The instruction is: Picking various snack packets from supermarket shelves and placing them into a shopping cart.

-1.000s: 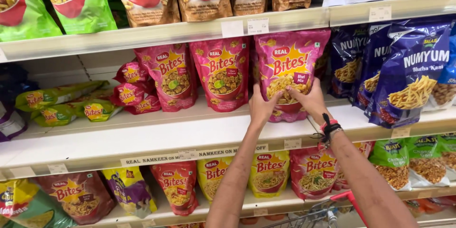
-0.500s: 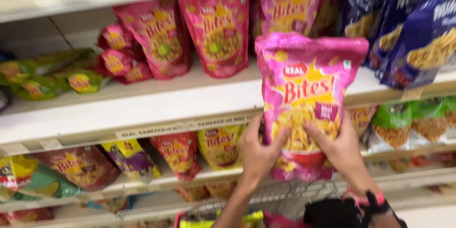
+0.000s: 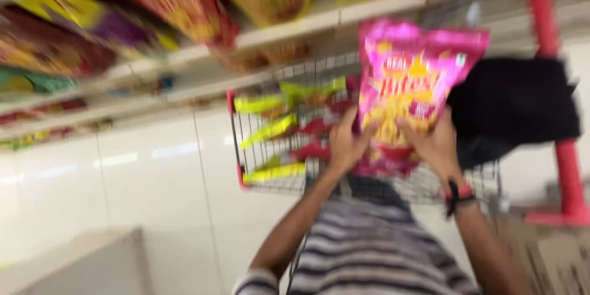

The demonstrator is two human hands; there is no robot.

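Heavily blurred throughout by motion, with printing and fine edges impossible to read. Cut off at the top: the red, yellow and purple snack bags on the white store shelves point(image 3: 289, 27). Hidden behind the pink bag and both hands: part of the wire shopping cart with red trim point(image 3: 236, 141). Inside that cart, loosely piled yellow-green and red packets point(image 3: 276, 129), shapes only roughly visible. To the right, a black bag or cloth point(image 3: 516, 107) hanging beside a red upright post point(image 3: 544, 18), its lower edge lost behind the right wrist. At bottom right, a brown cardboard box point(image 3: 553, 258), only partly in frame.

Underfoot, a pale glossy tiled floor point(image 3: 153, 172) with light streaks; at bottom left, the corner of a pale low block point(image 3: 92, 264). Below the arms, a grey-and-white striped shirt point(image 3: 375, 252).

Held upright over the cart, the glossy pink snack bag with yellow lettering point(image 3: 409, 86). Left hand point(image 3: 345, 144) clamped on its lower left edge, fingers curled round the side. Right hand point(image 3: 437, 144) gripping the lower right edge, fingers spread against the front, black-and-red band point(image 3: 458, 195) at the wrist.
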